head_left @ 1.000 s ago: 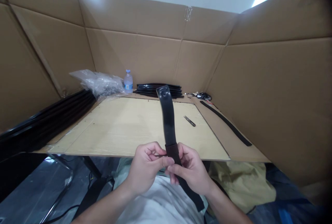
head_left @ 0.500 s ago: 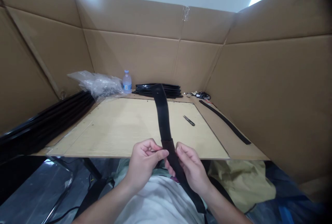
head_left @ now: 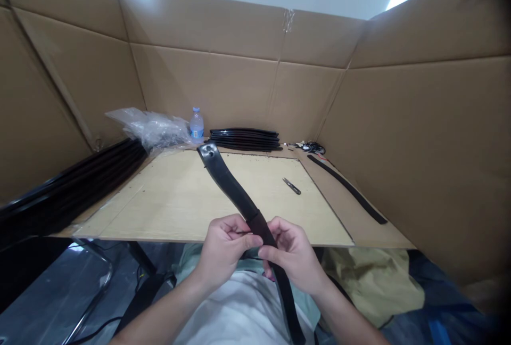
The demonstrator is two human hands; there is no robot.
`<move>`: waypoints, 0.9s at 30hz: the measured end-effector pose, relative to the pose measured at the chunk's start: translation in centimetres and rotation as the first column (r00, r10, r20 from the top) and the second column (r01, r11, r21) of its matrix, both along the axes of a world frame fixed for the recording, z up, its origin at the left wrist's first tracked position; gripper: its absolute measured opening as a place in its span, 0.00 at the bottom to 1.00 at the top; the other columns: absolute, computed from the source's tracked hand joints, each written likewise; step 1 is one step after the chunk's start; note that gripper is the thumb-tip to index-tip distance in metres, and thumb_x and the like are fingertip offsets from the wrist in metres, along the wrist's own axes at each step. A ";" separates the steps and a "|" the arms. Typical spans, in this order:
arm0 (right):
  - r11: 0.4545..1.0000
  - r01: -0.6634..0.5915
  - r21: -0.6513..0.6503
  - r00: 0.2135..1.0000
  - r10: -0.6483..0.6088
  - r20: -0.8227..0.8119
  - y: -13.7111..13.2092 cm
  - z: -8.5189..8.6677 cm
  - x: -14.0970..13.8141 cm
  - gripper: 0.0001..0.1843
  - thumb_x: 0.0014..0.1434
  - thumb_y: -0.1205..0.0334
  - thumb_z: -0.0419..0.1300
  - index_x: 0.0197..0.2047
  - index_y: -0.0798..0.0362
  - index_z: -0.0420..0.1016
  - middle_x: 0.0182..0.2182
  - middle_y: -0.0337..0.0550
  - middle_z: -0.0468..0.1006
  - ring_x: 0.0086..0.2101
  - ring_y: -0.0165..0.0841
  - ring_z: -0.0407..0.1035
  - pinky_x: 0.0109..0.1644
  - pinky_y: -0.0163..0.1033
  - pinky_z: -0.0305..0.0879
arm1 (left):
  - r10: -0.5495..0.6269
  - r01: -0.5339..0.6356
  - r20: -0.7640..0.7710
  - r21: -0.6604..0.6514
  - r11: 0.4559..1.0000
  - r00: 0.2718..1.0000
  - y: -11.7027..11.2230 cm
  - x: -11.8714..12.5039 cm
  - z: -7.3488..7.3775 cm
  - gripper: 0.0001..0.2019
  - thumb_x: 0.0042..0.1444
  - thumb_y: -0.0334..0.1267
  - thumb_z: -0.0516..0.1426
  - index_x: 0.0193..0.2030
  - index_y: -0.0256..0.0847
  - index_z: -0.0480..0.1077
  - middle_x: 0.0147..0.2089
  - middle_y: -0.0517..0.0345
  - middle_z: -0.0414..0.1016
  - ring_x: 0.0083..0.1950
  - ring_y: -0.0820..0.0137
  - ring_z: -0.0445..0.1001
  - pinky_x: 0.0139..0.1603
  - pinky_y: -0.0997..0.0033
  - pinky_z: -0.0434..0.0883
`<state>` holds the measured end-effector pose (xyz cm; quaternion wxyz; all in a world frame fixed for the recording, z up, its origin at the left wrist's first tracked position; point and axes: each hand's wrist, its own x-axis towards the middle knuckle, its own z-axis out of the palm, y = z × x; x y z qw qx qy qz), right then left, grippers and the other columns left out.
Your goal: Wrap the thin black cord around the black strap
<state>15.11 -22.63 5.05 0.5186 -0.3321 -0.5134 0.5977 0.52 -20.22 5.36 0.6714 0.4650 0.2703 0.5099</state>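
Cardboard walls [head_left: 207,84] around table [head_left: 159,201], dark pile [head_left: 80,185] along its left side, black stack [head_left: 247,140] at back. Black strip [head_left: 231,184] slants across table's near edge in view, left hand [head_left: 225,249] and right hand [head_left: 293,252] both nearly closed, pinching its middle. Bottle [head_left: 196,126] by stack, snips [head_left: 291,186] right of strip.

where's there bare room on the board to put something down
Widest is the mostly bare left half of the board, between the bundle of black strips and the held strip. A smaller patch lies between the held strip and the snips. Behind the board it's crowded: plastic bag, bottle, stacked strips, dark tangle.
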 end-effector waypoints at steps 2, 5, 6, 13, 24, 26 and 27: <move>1.000 0.009 -0.020 1.000 -0.010 -0.006 -0.2 -0.1 0.0 0.16 0.47 0.63 0.67 0.28 0.54 0.60 0.21 0.33 0.69 0.16 0.24 0.64 0.17 0.30 0.62 | -0.028 0.028 -0.001 -0.013 1.000 1.000 -0.1 0.0 -0.2 0.13 0.43 0.34 0.65 0.23 0.34 0.64 0.19 0.61 0.71 0.20 0.73 0.70 0.21 0.76 0.68; 1.000 0.013 -0.023 1.000 -0.013 0.005 -0.4 -0.3 0.0 0.18 0.50 0.62 0.65 0.29 0.53 0.55 0.19 0.35 0.72 0.16 0.24 0.64 0.18 0.28 0.60 | -0.125 0.125 0.048 -0.008 0.992 0.991 -0.3 0.2 -0.3 0.12 0.48 0.35 0.62 0.25 0.36 0.62 0.19 0.60 0.71 0.19 0.68 0.72 0.21 0.69 0.70; 1.000 0.009 -0.016 1.000 -0.009 -0.003 -0.4 -0.4 0.0 0.18 0.52 0.61 0.64 0.29 0.52 0.54 0.20 0.36 0.73 0.16 0.24 0.63 0.18 0.28 0.59 | -0.145 0.146 0.064 -0.005 0.989 0.987 -0.4 0.3 -0.2 0.11 0.49 0.36 0.61 0.26 0.36 0.62 0.19 0.59 0.72 0.20 0.66 0.73 0.22 0.67 0.71; 0.999 0.033 -0.023 0.996 -0.035 -0.079 -0.4 -1.1 -0.1 0.17 0.61 0.52 0.52 0.27 0.53 0.53 0.18 0.38 0.72 0.13 0.22 0.58 0.16 0.27 0.52 | -0.135 0.134 0.061 0.020 0.991 0.989 -0.7 0.6 0.0 0.13 0.50 0.36 0.61 0.25 0.37 0.60 0.19 0.55 0.74 0.19 0.64 0.74 0.22 0.68 0.71; 0.994 0.106 0.026 0.993 -0.105 -0.061 -0.4 -0.8 -0.4 0.16 0.62 0.54 0.52 0.27 0.55 0.58 0.22 0.41 0.73 0.19 0.24 0.62 0.22 0.30 0.57 | 0.014 -0.014 0.002 0.013 1.000 1.000 -0.8 0.9 0.2 0.13 0.52 0.37 0.60 0.24 0.37 0.59 0.14 0.65 0.67 0.12 0.78 0.62 0.19 0.76 0.65; 0.994 0.084 0.073 0.994 -0.078 -0.075 -0.2 -0.8 -0.2 0.14 0.61 0.57 0.54 0.28 0.55 0.59 0.25 0.43 0.74 0.23 0.25 0.64 0.26 0.31 0.59 | 0.055 -0.054 -0.016 0.010 0.998 0.998 -0.5 0.6 0.3 0.13 0.51 0.38 0.60 0.23 0.37 0.60 0.13 0.68 0.63 0.11 0.83 0.55 0.18 0.80 0.61; 0.993 0.079 0.089 0.994 -0.072 -0.082 -0.1 -0.9 -0.1 0.12 0.60 0.58 0.56 0.29 0.55 0.60 0.26 0.42 0.74 0.24 0.25 0.64 0.27 0.31 0.59 | 0.051 -0.051 -0.018 0.006 0.999 0.999 -0.3 0.5 0.3 0.13 0.51 0.38 0.61 0.24 0.37 0.61 0.14 0.68 0.63 0.12 0.84 0.54 0.18 0.80 0.61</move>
